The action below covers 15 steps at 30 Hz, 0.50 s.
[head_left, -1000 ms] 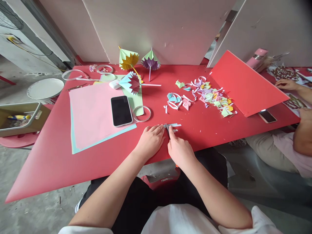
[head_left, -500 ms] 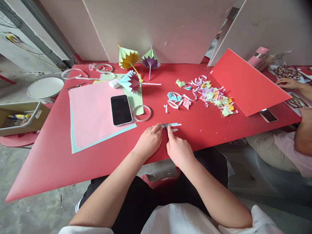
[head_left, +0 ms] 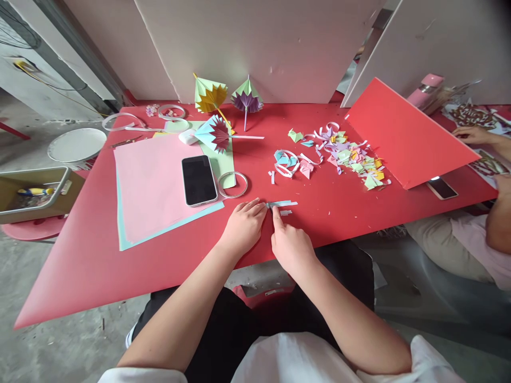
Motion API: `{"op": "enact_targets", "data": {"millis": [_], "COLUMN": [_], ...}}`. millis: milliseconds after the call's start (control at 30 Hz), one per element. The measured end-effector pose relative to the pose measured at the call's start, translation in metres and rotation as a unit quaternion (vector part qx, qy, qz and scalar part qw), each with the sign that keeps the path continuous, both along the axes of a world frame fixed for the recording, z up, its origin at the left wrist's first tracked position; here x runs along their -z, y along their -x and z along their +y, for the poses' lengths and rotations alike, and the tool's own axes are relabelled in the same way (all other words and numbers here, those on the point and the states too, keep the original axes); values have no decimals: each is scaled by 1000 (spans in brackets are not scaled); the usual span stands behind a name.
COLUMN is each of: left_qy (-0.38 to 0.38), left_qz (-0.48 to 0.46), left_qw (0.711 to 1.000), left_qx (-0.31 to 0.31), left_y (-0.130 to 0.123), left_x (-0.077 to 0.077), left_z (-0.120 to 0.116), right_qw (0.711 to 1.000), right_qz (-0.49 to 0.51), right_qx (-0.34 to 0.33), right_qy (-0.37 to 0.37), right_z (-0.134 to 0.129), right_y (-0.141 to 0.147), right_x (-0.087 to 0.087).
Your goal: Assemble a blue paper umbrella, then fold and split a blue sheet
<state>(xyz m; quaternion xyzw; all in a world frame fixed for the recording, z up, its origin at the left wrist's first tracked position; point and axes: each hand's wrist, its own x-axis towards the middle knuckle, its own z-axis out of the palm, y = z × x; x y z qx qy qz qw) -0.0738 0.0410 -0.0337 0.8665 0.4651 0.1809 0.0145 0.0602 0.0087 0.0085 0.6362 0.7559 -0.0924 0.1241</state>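
Note:
Near the table's front edge, my left hand point(head_left: 245, 223) rests with its fingertips at the left end of a narrow light-blue and white paper strip point(head_left: 285, 203). My right hand point(head_left: 291, 242) is closed, index finger extended, round a small dark tool point(head_left: 270, 206) whose tip lies on the strip; most of the tool is hidden. A short white strip point(head_left: 286, 213) lies just below. Left of my hands are a black phone point(head_left: 199, 181), a tape ring point(head_left: 233, 185) and pink paper sheets point(head_left: 154, 186).
Three folded paper umbrellas, one light blue and maroon point(head_left: 213, 134), stand or lie behind. A pile of colored paper scraps point(head_left: 353, 154) is at the right, beside a leaning red board point(head_left: 411, 135). Another person's hand point(head_left: 473, 135) is beyond it.
My right hand has shifted slightly left along with the tool, and the tool shows less. My left hand's fingers have shifted slightly at the strip's end.

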Motion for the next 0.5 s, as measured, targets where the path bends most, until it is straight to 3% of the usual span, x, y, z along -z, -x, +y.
{"op": "enact_targets", "data": {"millis": [500], "left_qy": [33], "left_qz": [30], "left_qw": [999], "left_qx": [-17], "left_y": [-4], "left_x": [-8], "left_z": [-3], "right_qw": [999], "right_qz": [-12], "right_qx": [4], "right_qy": [33], "right_z": [3], "right_y": [5], "right_x": [-12]}}
